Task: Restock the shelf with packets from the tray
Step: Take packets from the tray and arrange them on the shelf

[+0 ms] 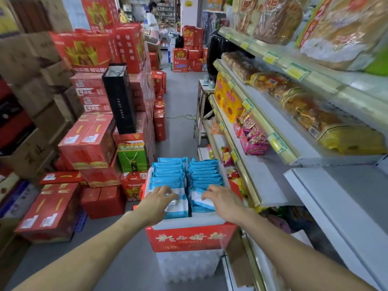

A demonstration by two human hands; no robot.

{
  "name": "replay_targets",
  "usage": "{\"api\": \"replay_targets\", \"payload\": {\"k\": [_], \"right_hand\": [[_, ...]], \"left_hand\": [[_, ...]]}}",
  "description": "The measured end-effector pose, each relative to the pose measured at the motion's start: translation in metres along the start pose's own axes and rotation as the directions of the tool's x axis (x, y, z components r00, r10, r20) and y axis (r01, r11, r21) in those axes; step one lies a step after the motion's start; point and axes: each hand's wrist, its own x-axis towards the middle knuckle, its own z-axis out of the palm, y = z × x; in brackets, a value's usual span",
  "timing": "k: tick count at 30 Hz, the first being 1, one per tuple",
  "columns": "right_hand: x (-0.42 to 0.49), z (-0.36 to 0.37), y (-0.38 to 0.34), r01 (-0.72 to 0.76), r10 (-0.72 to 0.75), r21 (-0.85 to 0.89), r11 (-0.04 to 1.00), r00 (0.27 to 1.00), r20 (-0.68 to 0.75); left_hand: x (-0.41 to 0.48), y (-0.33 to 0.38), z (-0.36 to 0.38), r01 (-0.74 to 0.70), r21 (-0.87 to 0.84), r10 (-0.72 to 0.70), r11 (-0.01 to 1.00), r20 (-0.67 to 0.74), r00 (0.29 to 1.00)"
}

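Observation:
Two rows of blue and white packets (201, 173) stand upright in a white tray (189, 222) that sits on a red box (189, 238) in the aisle. My left hand (159, 198) reaches into the left row, its fingers curled over the tops of the nearest packets. My right hand (218, 198) lies on the right row, fingers bent over the nearest packets' tops. Whether either hand grips a packet cannot be told. The shelf unit (273, 181) stands to the right, with a bare stretch of white shelf board beside the tray.
Stacks of red gift boxes (90, 141) and brown cartons line the left side of the aisle. A green bag (132, 157) stands just left of the tray. Upper shelves hold bagged bread and pink snack packs (252, 137). A person (153, 19) stands far down the aisle.

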Motion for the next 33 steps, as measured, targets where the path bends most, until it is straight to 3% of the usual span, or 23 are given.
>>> {"api": "replay_targets", "payload": {"k": [7, 11, 19, 27, 33], "right_hand": [[-0.006, -0.01, 0.004, -0.102, 0.107, 0.081, 0.991, 0.993, -0.049], [-0.008, -0.019, 0.011, -0.12, 0.122, 0.137, 0.983, 0.992, -0.008], [-0.006, -0.028, 0.012, -0.147, 0.142, 0.278, 0.949, 0.989, 0.037], [-0.012, -0.048, 0.006, -0.15, 0.157, 0.283, 0.947, 0.988, -0.004], [-0.036, -0.106, 0.028, -0.274, 0.312, 0.288, 0.917, 0.946, -0.092]], "left_hand": [[0.017, 0.002, -0.013, -0.101, 0.07, 0.094, 0.992, 0.102, 0.99], [0.018, 0.0, -0.023, -0.168, -0.144, 0.197, 0.975, 0.216, 0.956], [0.02, -0.034, -0.056, -0.22, -0.222, 0.278, 0.95, 0.282, 0.918], [0.023, -0.034, -0.096, -0.202, -0.334, 0.278, 0.921, 0.196, 0.94], [0.049, -0.014, -0.167, -0.293, -0.444, 0.337, 0.847, 0.022, 0.941]]}}
